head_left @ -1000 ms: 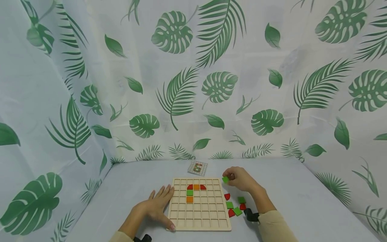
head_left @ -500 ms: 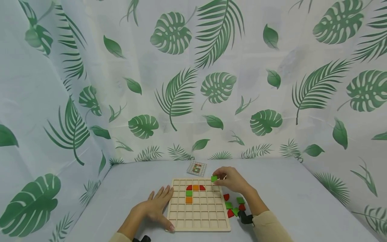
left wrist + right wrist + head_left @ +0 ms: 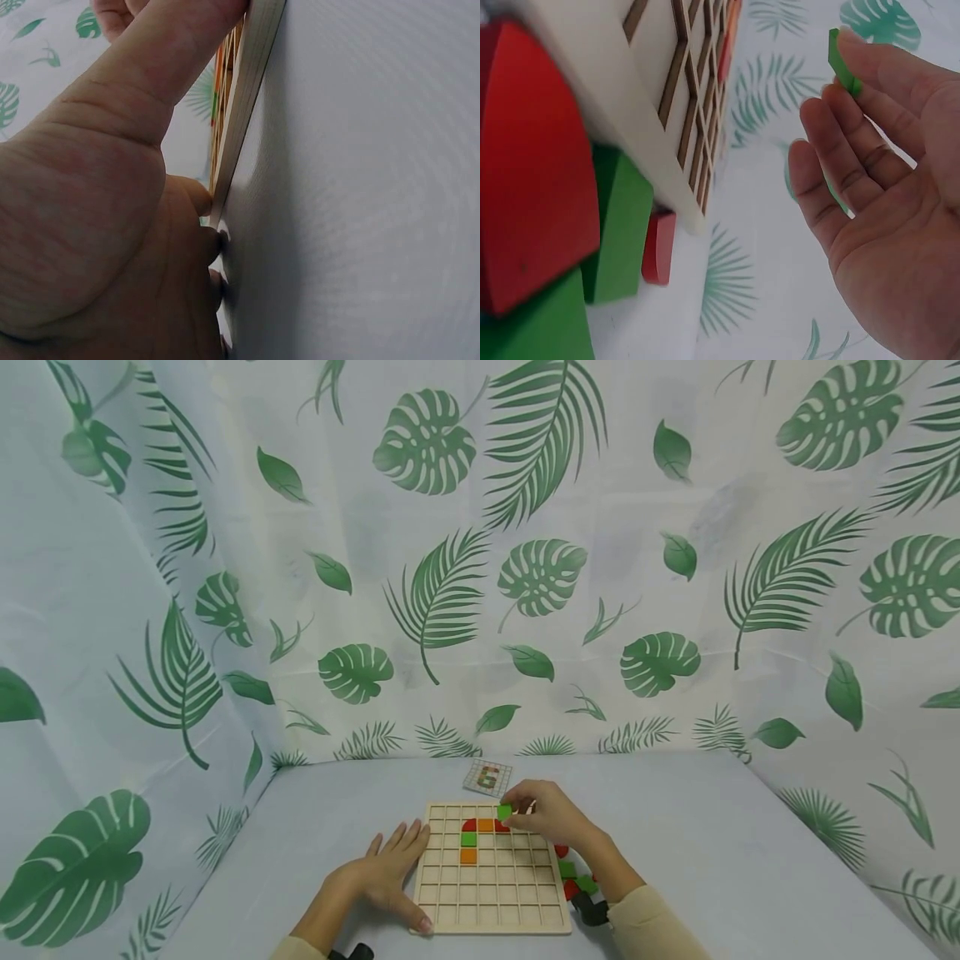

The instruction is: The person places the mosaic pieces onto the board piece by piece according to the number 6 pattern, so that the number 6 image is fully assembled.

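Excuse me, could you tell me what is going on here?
A person's right hand pinches a green square tile over the wooden grid board. The left hand touches its left edge. Red, orange and green tiles sit in the grid; loose red and green pieces lie by the right edge.

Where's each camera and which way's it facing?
Head-mounted, looking forward and down at a pale wooden grid board; left hand, right hand show.
Left wrist-mounted, facing the board's edge; left hand shows.
Right wrist-mounted, facing a green square tile; right hand shows, pinching it.
Head and right wrist share the tile.
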A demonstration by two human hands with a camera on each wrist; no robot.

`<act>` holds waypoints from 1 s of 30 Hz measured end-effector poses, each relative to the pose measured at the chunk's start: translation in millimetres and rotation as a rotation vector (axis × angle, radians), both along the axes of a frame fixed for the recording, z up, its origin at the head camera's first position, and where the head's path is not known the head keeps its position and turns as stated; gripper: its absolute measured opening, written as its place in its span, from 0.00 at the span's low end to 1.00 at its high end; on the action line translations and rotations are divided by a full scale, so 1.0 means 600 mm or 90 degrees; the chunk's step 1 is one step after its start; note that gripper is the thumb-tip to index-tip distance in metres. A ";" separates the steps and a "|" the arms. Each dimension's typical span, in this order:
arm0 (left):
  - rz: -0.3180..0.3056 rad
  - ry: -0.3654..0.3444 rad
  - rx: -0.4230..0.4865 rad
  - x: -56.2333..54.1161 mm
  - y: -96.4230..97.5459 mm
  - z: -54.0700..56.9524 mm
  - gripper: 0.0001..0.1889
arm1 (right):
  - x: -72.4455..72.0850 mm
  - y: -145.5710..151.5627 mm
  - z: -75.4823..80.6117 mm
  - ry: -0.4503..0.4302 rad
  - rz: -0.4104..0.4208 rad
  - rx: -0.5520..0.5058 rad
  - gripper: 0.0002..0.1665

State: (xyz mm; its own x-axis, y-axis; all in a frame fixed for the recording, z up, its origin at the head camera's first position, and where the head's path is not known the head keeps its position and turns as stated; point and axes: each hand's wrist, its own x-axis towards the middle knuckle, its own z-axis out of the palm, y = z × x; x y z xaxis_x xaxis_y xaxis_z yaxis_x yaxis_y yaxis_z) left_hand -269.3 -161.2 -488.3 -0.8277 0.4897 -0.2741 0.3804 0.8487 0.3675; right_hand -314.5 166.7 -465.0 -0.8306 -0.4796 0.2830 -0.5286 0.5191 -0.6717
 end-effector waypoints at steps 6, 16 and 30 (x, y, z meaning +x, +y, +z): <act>-0.001 0.003 0.002 0.000 -0.001 -0.001 0.78 | 0.001 -0.013 -0.007 0.011 0.027 0.004 0.15; -0.003 0.003 0.005 0.000 0.000 -0.001 0.78 | 0.011 -0.032 -0.003 0.005 0.078 0.015 0.17; 0.000 0.005 -0.001 0.002 0.001 0.000 0.78 | 0.016 -0.050 -0.012 -0.022 0.080 0.052 0.18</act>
State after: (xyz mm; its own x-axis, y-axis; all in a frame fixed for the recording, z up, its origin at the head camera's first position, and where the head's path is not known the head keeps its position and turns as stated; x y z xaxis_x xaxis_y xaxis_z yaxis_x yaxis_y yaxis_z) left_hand -268.1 -160.4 -488.0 -0.8295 0.4900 -0.2680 0.3839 0.8488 0.3637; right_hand -305.1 136.7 -472.3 -0.7714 -0.6006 0.2105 -0.5696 0.5039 -0.6494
